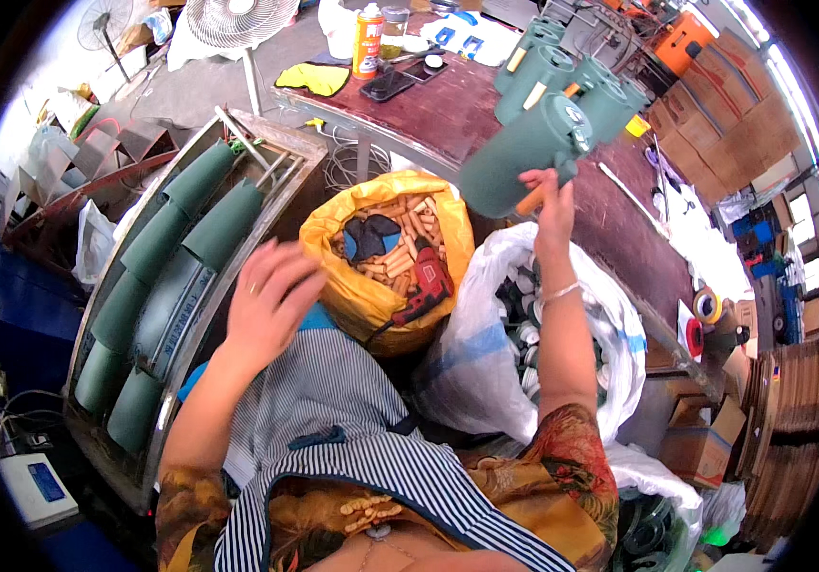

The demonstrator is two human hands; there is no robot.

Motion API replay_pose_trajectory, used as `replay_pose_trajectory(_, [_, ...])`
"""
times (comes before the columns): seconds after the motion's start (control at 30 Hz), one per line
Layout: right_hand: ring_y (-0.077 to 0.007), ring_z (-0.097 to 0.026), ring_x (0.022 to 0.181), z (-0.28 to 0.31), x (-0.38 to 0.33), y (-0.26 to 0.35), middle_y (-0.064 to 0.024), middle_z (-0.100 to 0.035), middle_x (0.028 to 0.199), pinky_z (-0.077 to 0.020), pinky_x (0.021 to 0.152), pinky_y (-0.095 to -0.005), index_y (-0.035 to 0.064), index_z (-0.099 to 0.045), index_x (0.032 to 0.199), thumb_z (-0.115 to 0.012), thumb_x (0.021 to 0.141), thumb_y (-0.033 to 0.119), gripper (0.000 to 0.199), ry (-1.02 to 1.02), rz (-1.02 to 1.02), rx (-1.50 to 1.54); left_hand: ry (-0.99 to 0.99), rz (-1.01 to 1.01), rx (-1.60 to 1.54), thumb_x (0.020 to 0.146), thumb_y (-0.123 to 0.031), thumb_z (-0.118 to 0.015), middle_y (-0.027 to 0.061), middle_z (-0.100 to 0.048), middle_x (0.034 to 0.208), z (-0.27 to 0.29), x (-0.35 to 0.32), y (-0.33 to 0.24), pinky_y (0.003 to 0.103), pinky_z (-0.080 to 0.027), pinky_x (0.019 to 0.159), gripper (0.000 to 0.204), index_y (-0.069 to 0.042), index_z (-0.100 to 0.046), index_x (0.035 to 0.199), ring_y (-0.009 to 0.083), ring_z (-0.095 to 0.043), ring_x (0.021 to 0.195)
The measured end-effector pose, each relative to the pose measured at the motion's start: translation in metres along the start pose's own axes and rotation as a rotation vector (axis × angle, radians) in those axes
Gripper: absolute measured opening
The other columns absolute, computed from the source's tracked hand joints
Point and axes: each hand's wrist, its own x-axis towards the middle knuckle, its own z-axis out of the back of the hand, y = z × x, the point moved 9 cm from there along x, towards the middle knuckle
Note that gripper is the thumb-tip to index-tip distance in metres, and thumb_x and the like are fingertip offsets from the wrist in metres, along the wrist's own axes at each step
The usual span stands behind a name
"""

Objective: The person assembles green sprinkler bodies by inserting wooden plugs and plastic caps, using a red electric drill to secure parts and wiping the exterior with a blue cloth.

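Cylinder (500, 172), dark green, apparently metal, tan side grip; tilted at the near edge of a maroon tabletop (610, 224), base contact unclear. Right hand (552, 200) closed around the grip side, presumably the steadiest carrying point. Left hand (276, 297) blurred, fingers loosely spread, nothing visible in it, near a yellow woven sack (317, 234) of tan rods (417, 221), probably set close for easy reach. Weathered wooden trough (311, 146), left, holds dark-green tubular shells (122, 310) in rows, likely against rolling. Writing: print on orange spray can (368, 46); blue characters inside trough; printed brown cartons (738, 100).
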Motion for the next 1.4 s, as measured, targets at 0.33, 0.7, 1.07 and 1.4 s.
replay_pose_trajectory(0.33, [-0.0188,-0.056,0.080,-0.010,0.216,-0.167,-0.0119,-0.068,0.088,-0.0458,0.080,-0.0353,0.0016,-0.045,0.098,-0.050,0.102,0.029,0.028,-0.142,-0.093,-0.039,0.083,1.422,0.330,0.081,0.005,-0.059,0.0151,-0.061,0.109,0.096,-0.481,0.028,0.041,-0.045,0.094,0.018,0.000,-0.062,0.099,0.0346,-0.057,0.105])
replay_pose_trajectory(0.7, [-0.0366,-0.066,0.095,-0.052,0.299,-0.200,-0.0248,-0.069,0.104,-0.0527,0.083,-0.0406,-0.0076,-0.066,0.110,-0.059,0.093,0.044,0.055,0.170,0.335,-1.056,0.535,2.504,0.053,0.085,-0.030,-0.060,0.0234,-0.064,0.113,0.069,-0.807,-0.302,0.047,-0.047,0.088,0.043,-0.001,-0.061,0.117,0.0395,-0.062,0.102])
replay_pose_trajectory(1.07, [-0.0343,-0.063,0.099,-0.194,0.018,-0.106,-0.0270,-0.063,0.115,-0.0502,0.084,-0.0399,-0.0120,-0.058,0.120,-0.060,0.093,0.034,0.053,0.472,0.101,-0.789,0.430,2.504,0.373,0.088,-0.028,-0.056,0.0193,-0.049,0.133,0.121,-0.729,-0.208,0.048,-0.040,0.100,0.044,-0.003,-0.057,0.124,0.0367,-0.047,0.122])
replay_pose_trajectory(1.4, [-0.0383,-0.052,0.116,-0.266,-0.007,0.000,-0.0246,-0.055,0.126,-0.0407,0.099,-0.0448,-0.0108,-0.058,0.116,-0.057,0.095,0.014,0.032,0.907,0.724,-0.906,0.967,2.185,0.701,0.091,-0.037,-0.054,0.0158,-0.028,0.155,0.148,-0.947,-0.105,0.050,-0.028,0.113,0.064,-0.004,-0.039,0.144,0.0336,-0.022,0.144])
